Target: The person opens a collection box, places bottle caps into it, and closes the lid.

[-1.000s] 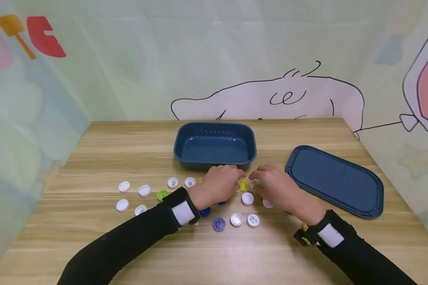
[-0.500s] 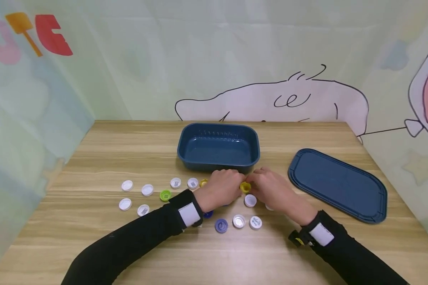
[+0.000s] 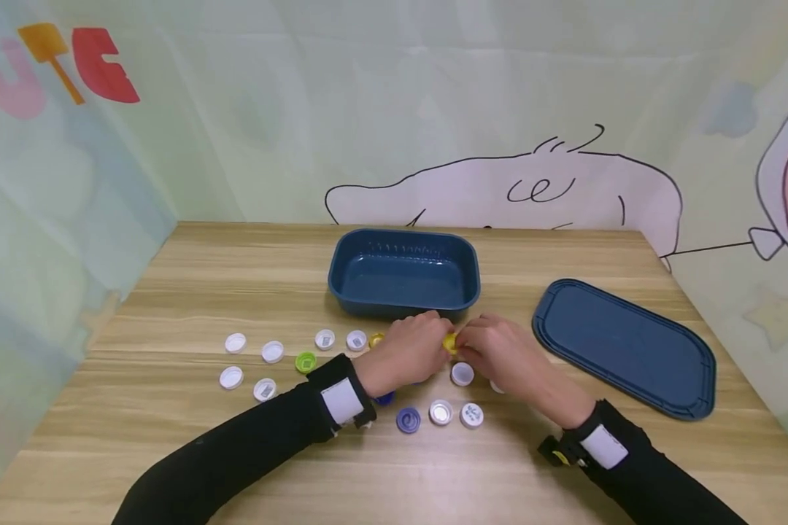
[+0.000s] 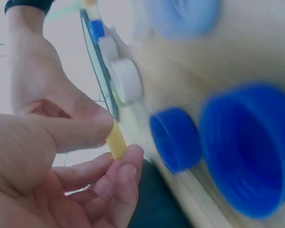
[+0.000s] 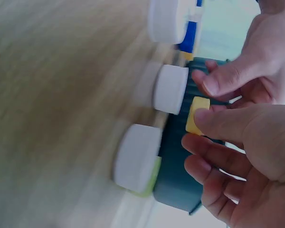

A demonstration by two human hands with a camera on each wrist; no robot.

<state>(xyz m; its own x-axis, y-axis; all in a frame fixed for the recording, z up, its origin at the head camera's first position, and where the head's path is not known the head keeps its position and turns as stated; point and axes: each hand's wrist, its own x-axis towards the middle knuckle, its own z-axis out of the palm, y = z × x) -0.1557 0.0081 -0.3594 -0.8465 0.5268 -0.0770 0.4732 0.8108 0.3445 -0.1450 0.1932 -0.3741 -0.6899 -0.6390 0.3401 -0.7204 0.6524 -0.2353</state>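
Observation:
A small yellow bottle cap (image 3: 449, 343) is between my two hands, just in front of the blue container. My right hand (image 3: 505, 354) pinches it; in the right wrist view the thumb lies across the yellow cap (image 5: 198, 114) with curled fingers below. My left hand (image 3: 407, 350) meets it from the other side. The left wrist view shows the yellow cap (image 4: 116, 141) between left thumb and fingertips. Below the hands, a white cap (image 3: 462, 374) and blue caps (image 4: 175, 140) lie on the table. In the head view the left fingertips are mostly hidden behind that hand.
A deep blue container (image 3: 403, 273) stands behind the hands, and its blue lid (image 3: 624, 348) lies flat at right. Several white caps (image 3: 272, 351), a green cap (image 3: 305, 362) and a purple-blue cap (image 3: 408, 420) are spread over the wooden table (image 3: 171, 452).
My hands have come together at the yellow cap, the right one moving leftward to take hold of it. The cap has risen off the table. The head view has shifted slightly.

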